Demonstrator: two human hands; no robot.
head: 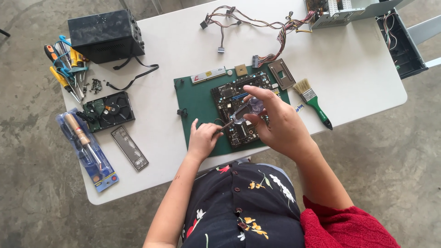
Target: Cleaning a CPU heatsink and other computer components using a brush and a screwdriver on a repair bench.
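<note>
Looking down, we see the right hand pinching the clear handle of a screwdriver, whose shaft slants down to the left above the motherboard on the green mat. The left hand curls loosely at the shaft's tip on the mat's front edge. A brush lies just right of the mat.

The right hand covers part of the circuit board; the computer case is cut off at the top edge
</note>
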